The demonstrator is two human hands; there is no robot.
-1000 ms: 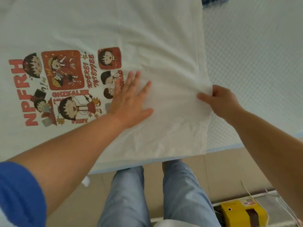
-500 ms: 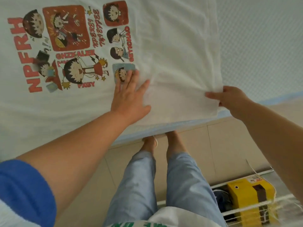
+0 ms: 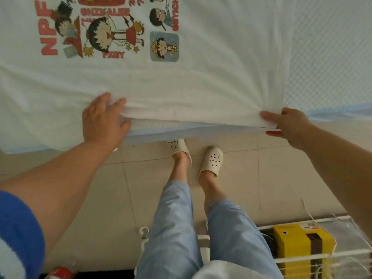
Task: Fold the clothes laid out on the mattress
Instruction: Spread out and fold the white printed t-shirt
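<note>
A white T-shirt [image 3: 211, 77] with a red cartoon print [image 3: 112, 35] lies spread on the quilted white mattress [image 3: 332, 47]. Its near hem runs along the mattress's pale blue edge [image 3: 181, 133]. My left hand [image 3: 103, 121] grips the hem left of centre, fingers on top of the cloth and thumb under it, lifting the fabric slightly. My right hand [image 3: 285, 125] pinches the shirt's near right corner between thumb and fingers, just off the mattress edge. The hem is stretched between both hands.
Beige floor tiles [image 3: 251, 178] lie below the mattress edge, where my feet stand in white clogs [image 3: 211, 161]. A yellow box [image 3: 302, 250] sits in a white wire rack at lower right. A red object [image 3: 60, 272] shows at the bottom left.
My left hand slid from lying flat beside the print down to the hem and took hold of it. My right hand kept the corner and drew it toward the mattress edge.
</note>
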